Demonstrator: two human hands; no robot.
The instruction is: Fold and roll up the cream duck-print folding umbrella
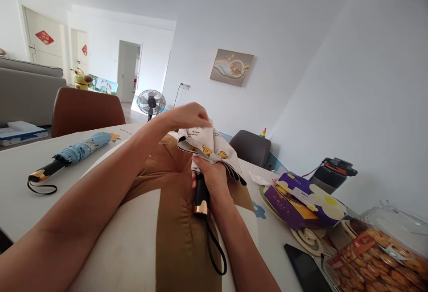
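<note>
Head view: nearest me, a tan-and-cream cushion (167,243) covers the near edge of the table (18,203), and a black wrist strap (216,254) loops down over it. My right hand (214,179) is closed round the black handle of the duck-print umbrella (210,147), held upright above the cushion. My left hand (189,116) pinches the folded canopy at its top. A phone (306,267), biscuit jar (377,256) and purple box (301,198) crowd the right edge. To the left, bare tabletop lies open as far as 1 folded blue umbrella (75,151), well apart. Beyond stand a brown chair (87,109) and a fan (151,102).
</note>
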